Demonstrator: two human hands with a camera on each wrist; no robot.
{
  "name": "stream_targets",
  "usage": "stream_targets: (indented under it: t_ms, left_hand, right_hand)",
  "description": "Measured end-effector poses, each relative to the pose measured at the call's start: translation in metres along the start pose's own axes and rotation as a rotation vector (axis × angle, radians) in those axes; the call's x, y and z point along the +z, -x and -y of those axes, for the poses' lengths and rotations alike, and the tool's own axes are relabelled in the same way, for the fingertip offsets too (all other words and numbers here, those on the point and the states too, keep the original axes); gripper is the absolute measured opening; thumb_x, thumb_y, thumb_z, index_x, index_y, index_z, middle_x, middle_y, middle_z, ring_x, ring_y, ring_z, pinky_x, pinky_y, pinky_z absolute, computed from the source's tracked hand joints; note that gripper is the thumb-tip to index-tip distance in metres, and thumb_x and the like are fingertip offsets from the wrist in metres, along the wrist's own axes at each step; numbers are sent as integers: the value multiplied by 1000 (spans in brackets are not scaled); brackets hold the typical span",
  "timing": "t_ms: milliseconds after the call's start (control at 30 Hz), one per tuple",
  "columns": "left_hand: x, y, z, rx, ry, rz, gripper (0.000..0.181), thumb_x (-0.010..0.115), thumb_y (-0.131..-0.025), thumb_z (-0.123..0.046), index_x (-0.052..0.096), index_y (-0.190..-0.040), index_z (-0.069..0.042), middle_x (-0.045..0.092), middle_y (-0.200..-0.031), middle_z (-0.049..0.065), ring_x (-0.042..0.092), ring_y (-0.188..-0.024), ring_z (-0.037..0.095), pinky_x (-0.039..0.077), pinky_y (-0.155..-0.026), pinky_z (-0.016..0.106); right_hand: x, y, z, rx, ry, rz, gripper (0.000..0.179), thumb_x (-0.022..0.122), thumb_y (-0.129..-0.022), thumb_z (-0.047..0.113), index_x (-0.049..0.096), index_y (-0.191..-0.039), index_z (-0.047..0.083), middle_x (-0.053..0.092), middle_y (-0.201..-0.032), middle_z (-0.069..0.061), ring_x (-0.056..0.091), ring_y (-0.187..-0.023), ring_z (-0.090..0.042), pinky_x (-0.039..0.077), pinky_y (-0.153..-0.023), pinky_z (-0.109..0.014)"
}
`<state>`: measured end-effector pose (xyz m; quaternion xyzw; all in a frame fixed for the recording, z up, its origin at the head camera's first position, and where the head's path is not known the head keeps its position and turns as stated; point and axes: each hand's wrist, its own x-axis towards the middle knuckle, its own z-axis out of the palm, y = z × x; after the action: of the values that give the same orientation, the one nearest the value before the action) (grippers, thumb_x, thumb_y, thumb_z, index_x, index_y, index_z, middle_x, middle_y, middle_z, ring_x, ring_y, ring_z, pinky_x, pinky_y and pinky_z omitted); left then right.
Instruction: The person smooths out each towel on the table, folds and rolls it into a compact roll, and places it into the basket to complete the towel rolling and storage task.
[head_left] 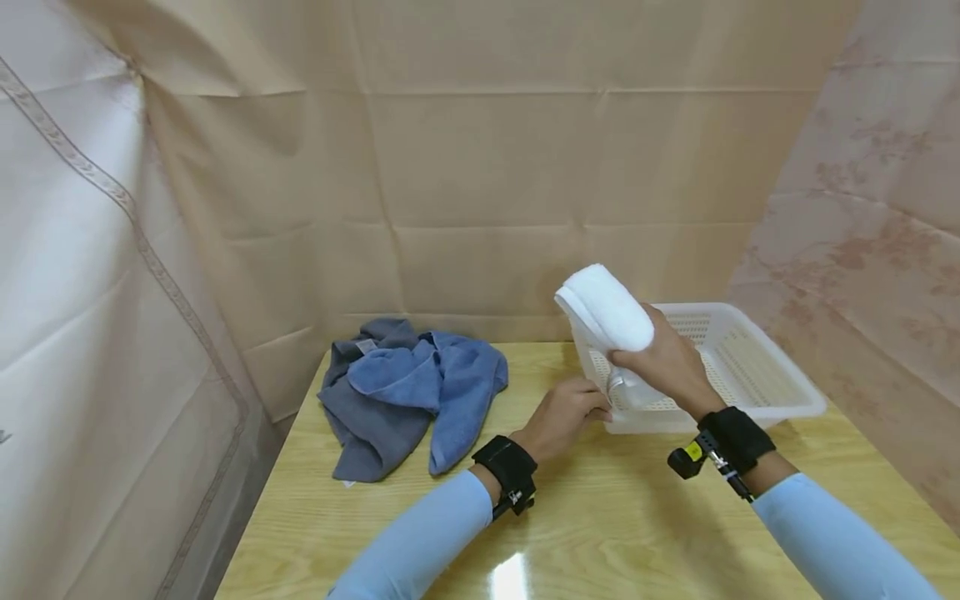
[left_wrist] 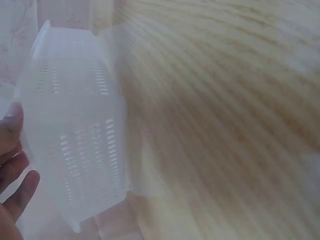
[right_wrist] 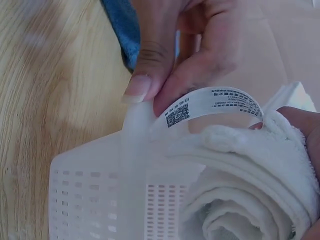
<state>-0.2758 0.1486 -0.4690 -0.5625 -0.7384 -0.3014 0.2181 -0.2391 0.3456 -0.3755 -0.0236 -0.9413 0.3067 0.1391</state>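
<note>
My right hand (head_left: 671, 358) grips a rolled white towel (head_left: 607, 308), tilted above the left part of a white plastic basket (head_left: 798, 408). From the towel a white printed label (right_wrist: 215, 102) with a square code arcs across to my left fingertips, as the right wrist view shows. My left hand (head_left: 562, 417) is at the basket's near left corner, its thumb and fingers pinching the rim. Slotted basket walls (left_wrist: 90, 107) fill the left side of the left wrist view. In the right wrist view the towel's coiled end (right_wrist: 240, 220) faces the camera.
A crumpled blue towel (head_left: 468, 383) and a grey towel (head_left: 382, 433) lie overlapping on the left of the wooden table (head_left: 585, 533). A beige cloth (head_left: 480, 167) hangs behind the table, with patterned cloth (head_left: 885, 267) on the right.
</note>
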Motion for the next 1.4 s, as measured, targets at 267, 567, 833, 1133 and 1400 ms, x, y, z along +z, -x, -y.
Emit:
stream_targets:
  t_ms: [267,567,833,1133,1400]
  left_hand:
    - [4,-12,-4,-6,-40,34,10,81,-89,-19,80,-94,-12,71,-96,-4,63,-93,7,43,-83,6]
    - [12,-18,-11,8,-85,65,11,79,-92,-21,80,-99,-12,70,-98,-4,62,-92,7,42,-82,6]
    - [11,-24,-14,24,-131,74,8,77,-94,-23,79,-96,-15,68,-97,-6,61,-91,4,42,-79,7]
    - [5,-22,-14,5,-164,92,8,76,-95,-24,78,-96,-16,65,-91,-6,57,-86,4,41,-75,9]
    - [2,-18,-13,-2,-173,93,6,77,-95,-21,77,-96,-15,65,-94,-5,59,-91,6,44,-82,9]
  right_hand:
    - [0,-8,-1,-14,46,11,88,81,-83,42,39,-155,16,61,-131,-16,62,-100,-35,46,-67,-41]
    - [0,-9,-6,20,122,9,92,78,-84,47,34,-158,15,64,-128,-19,64,-92,-35,45,-60,-38]
    - [-5,-12,-19,54,148,-16,92,77,-86,51,33,-159,16,63,-129,-22,64,-92,-38,44,-58,-40]
    - [0,-17,-25,67,143,-2,94,75,-86,55,31,-160,17,62,-129,-23,65,-90,-39,44,-56,-39]
    - [6,-17,-24,53,117,-31,100,71,-86,68,30,-161,17,63,-129,-24,66,-88,-38,43,-54,-37]
